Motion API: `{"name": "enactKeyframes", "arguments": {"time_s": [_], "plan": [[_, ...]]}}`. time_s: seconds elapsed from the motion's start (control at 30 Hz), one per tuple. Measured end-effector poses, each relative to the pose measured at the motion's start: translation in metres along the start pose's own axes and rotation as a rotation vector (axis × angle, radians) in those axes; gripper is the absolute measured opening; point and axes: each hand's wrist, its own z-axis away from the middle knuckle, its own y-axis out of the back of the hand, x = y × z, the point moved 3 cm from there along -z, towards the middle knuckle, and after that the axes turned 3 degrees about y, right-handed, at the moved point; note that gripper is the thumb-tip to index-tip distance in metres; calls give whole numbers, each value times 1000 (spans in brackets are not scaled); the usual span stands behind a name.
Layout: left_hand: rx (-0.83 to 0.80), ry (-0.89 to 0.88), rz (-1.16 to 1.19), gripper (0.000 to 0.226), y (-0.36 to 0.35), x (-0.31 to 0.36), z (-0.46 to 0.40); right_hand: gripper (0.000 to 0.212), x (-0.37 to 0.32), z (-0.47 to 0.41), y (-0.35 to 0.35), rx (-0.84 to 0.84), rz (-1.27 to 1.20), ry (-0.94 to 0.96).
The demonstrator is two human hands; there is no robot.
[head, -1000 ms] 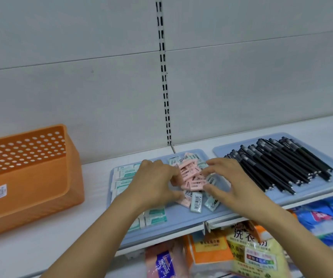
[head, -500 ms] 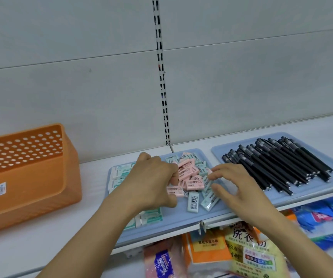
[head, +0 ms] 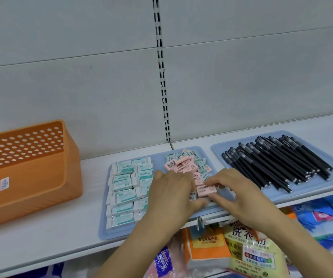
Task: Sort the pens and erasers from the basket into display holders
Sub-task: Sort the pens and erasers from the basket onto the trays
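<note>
A pale blue tray (head: 103, 230) on the white shelf holds rows of white-and-green erasers (head: 125, 183) on its left and a loose heap of pink and green erasers (head: 185, 163) at its back right. Over the tray's front right, my left hand (head: 171, 193) and my right hand (head: 235, 187) meet. Both pinch a pink eraser (head: 205, 190) with a barcode between their fingertips. A second blue tray (head: 217, 148) to the right carries several black pens (head: 278, 159) laid side by side.
The orange perforated basket (head: 27, 173) lies on its side at the shelf's left end. A slotted upright (head: 161, 73) runs up the grey back wall. Below the shelf edge sit bagged goods, among them a yellow detergent bag (head: 249, 249) and blue packs (head: 326, 215).
Both hands drew back from the heap toward the tray's front, lifting a pink eraser between them. The rows of white-and-green erasers, earlier hidden by my left hand, now show.
</note>
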Motion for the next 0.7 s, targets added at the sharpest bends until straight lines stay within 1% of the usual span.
{"name": "enactKeyframes", "arguments": {"time_s": [0.07, 0.13, 0.2, 0.3, 0.37, 0.43, 0.47, 0.53, 0.57, 0.6, 0.67, 0.7], "plan": [[-19, 23, -121, 42, -4, 0, 0, 20, 1, 0, 4, -55, -16, 1], [-40, 45, -147, 37, -5, -2, 0, 20, 3, 1, 6, -114, -62, -19], [-69, 38, -73, 30, -6, -5, 2, 23, 5, 3, 6, -123, -78, -42], [-119, -4, 62, 27, -9, -5, 5, 23, 9, 5, 7, -93, -72, -72], [-143, -19, 109, 23, -8, -3, 7, 24, 10, 6, 6, -105, -72, -72], [-137, -30, 151, 22, -8, -3, 7, 21, 11, 5, 6, -115, -77, -75], [-100, -24, 204, 23, -7, -4, 7, 19, 12, 4, 7, -105, -99, -85], [37, 55, 377, 32, -1, -8, 3, 27, 14, -2, 10, -36, -178, -118], [98, 119, 488, 40, 2, -10, -1, 33, 15, -7, 10, 8, -221, -144], [117, 194, 612, 50, 3, -12, -8, 38, 16, -14, 9, 40, -275, -180], [43, 382, 840, 68, -1, -10, -26, 53, 15, -31, 2, 56, -422, -278], [-1, 478, 900, 73, -6, -9, -35, 63, 15, -40, -3, 35, -489, -332]]}}
